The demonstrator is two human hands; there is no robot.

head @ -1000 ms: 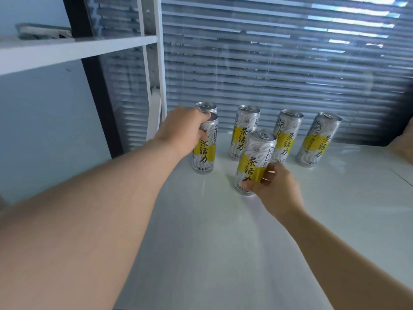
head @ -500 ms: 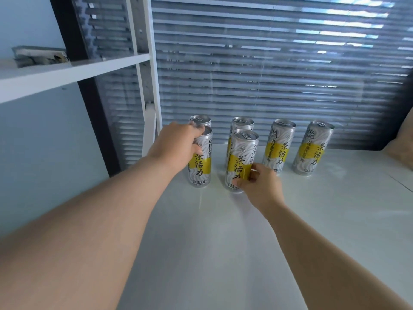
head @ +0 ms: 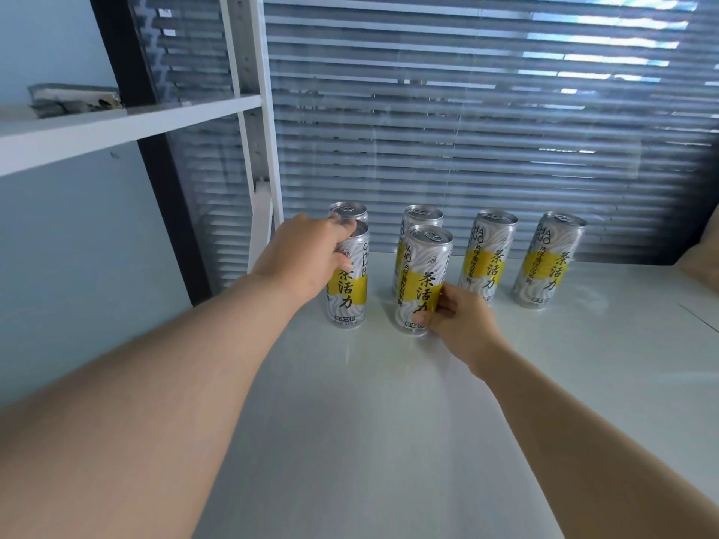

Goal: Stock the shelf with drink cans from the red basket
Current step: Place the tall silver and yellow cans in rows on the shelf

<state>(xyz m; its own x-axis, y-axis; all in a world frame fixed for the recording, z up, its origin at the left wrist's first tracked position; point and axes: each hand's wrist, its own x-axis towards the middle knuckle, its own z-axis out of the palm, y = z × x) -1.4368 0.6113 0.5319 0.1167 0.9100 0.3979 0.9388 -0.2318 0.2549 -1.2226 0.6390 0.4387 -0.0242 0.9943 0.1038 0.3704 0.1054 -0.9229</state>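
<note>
Since the earlier frame, the front-right drink can (head: pixel 422 282) stands nearer the rear row (head: pixel 489 258) on the white shelf (head: pixel 389 422). Your right hand (head: pixel 461 326) grasps its base; your left hand (head: pixel 307 258) grasps the front-left drink can (head: pixel 351 297).

Grey horizontal slatted window blinds (head: pixel 467 130) fill the background, with bright strips of daylight showing between the upper slats. A black vertical frame post (head: pixel 155 169) runs down their left side, against a pale blue wall (head: pixel 78 247). High at the left lies a flat grey crumpled bundle (head: pixel 74 98). A tan rounded object (head: pixel 706 258) juts in at the right edge.
</note>
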